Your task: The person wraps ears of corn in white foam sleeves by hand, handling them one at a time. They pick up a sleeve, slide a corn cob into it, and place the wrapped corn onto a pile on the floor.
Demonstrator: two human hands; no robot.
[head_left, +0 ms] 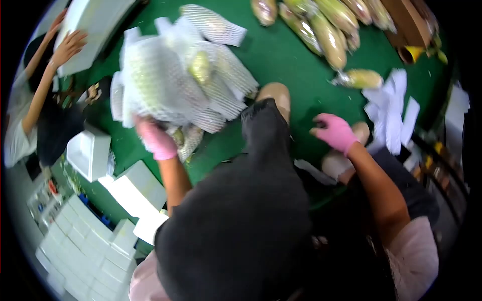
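the left hand (pixel 156 138), in a pink glove, is at the near edge of a pile (pixel 160 80) of corn in white net sleeves, its fingers against or just beside the lowest ones; it is blurred, so i cannot tell whether its grip is wide, narrow or holding something. the right hand (pixel 335 133), gloved in pink too, hangs well apart from the pile, fingers curled, its grip narrow with a small gap between thumb and forefinger. between the hands a dark trouser leg reaches up to a tan shoe (pixel 276 98) on the green floor (pixel 301 65), and a second shoe (pixel 334 163) is just below the right hand. the pile lies on the floor at upper left, its pieces overlapping at many angles, with one sleeved piece (pixel 213 25) along its top edge. more corn (pixel 329 37), in clear wrap without net, lies in a loose group at upper right, and a single wrapped cob (pixel 362 79) lies apart below it, near some flat white sleeves (pixel 391 113). a brown box (pixel 409 22) stands at the far right of that group, with a yellow thing (pixel 411 53) at its foot. at upper left another person (pixel 30 110) has both hands on a large white box (pixel 93 35); below are an open white box (pixel 90 153) and rows of white boxes (pixel 83 241)
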